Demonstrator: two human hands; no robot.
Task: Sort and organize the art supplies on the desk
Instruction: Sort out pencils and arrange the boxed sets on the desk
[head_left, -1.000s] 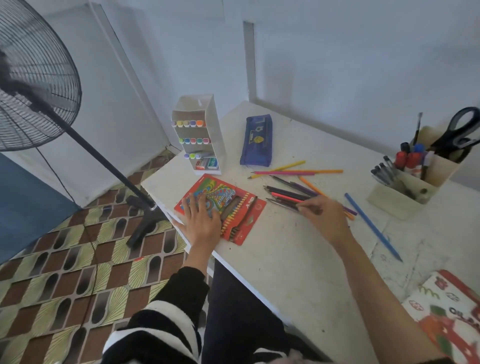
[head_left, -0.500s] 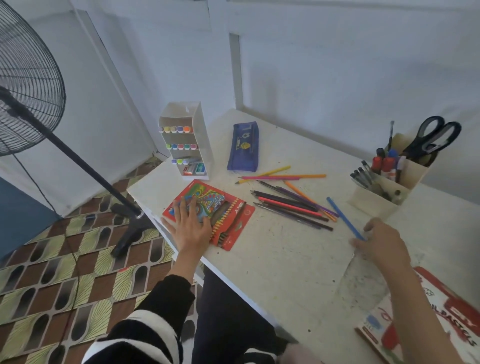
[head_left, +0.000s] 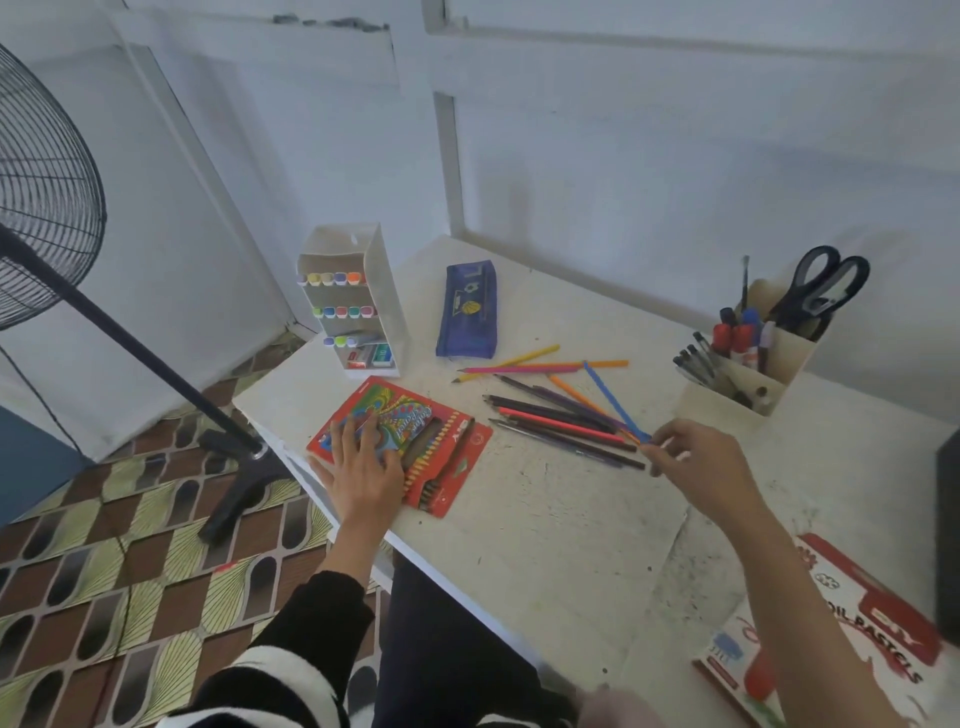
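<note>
Desk (head_left: 545, 545) | left grip (head_left: 363, 478) flat on pencil box (head_left: 447, 457) | right grip (head_left: 701, 467) pinches blue pencil (head_left: 615, 401) | pastels (head_left: 857, 639) cropped

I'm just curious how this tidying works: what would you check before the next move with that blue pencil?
1. Right hand pinches long blue wooden pencil by its end: ok.
2. Left hand rests flat on red cardboard pencil box: ok.
3. Blue pencil free of loose coloured pencil pile: not ok, lies across it.
4. Box flap open: ok.
5. Free slot inside box: cannot tell.
</note>
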